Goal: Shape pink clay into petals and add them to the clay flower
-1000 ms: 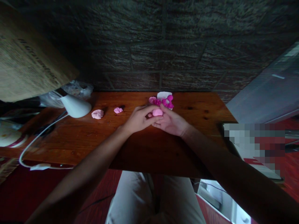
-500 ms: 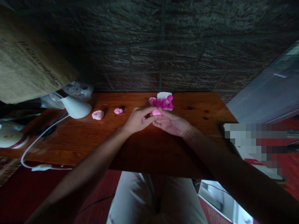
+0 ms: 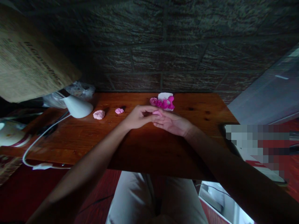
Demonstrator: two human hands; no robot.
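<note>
A small lump of pink modelling clay [image 3: 157, 113] is held between my two hands above the wooden table. My left hand [image 3: 138, 117] pinches it from the left, with thumb and fingers partly over it. Palm up, my right hand [image 3: 175, 123] has its fingers bent against the lump, touching my left fingertips. Just beyond the hands lies a row of magenta shaped pieces [image 3: 164, 103] on a white sheet [image 3: 166, 95], with a pink rose-like piece [image 3: 153, 101] at its left end. Two more pink lumps lie to the left, a larger one [image 3: 99, 114] and a smaller one [image 3: 119, 110].
A lamp with a white base [image 3: 80, 108] and a printed shade [image 3: 32, 62] stands at the left, its white cord [image 3: 29, 148] hanging past the front edge. Behind the table [image 3: 193, 137] is a dark stone-like wall [image 3: 144, 59]. A jar-like container [image 3: 11, 133] is at far left.
The fingers have shifted over the pink lump, so less of it shows. Both hands stay in nearly the same place, and the whole view has moved slightly.
</note>
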